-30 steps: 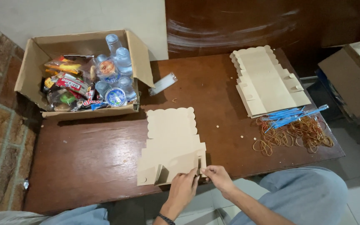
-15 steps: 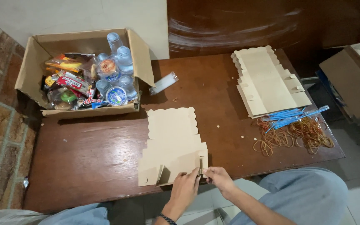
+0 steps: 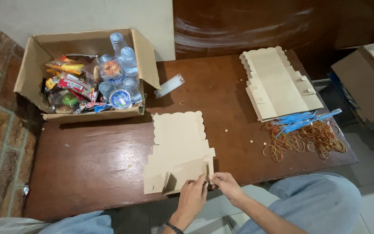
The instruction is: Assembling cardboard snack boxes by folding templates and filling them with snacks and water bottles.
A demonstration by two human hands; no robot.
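While both hands meet at the table's (image 3: 109,164) near edge, left hand (image 3: 192,198) and right hand (image 3: 226,183) pinch the lower right flap of the flat die-cut cardboard box blank (image 3: 179,149). Stack of blanks (image 3: 278,84), rubber bands (image 3: 304,138) lie far right.

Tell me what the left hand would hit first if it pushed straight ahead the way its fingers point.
Probably the raised flap of the flat cardboard cutout, which the left hand already touches at its near edge beside the right hand. Farther along that line stands the open cardboard box.
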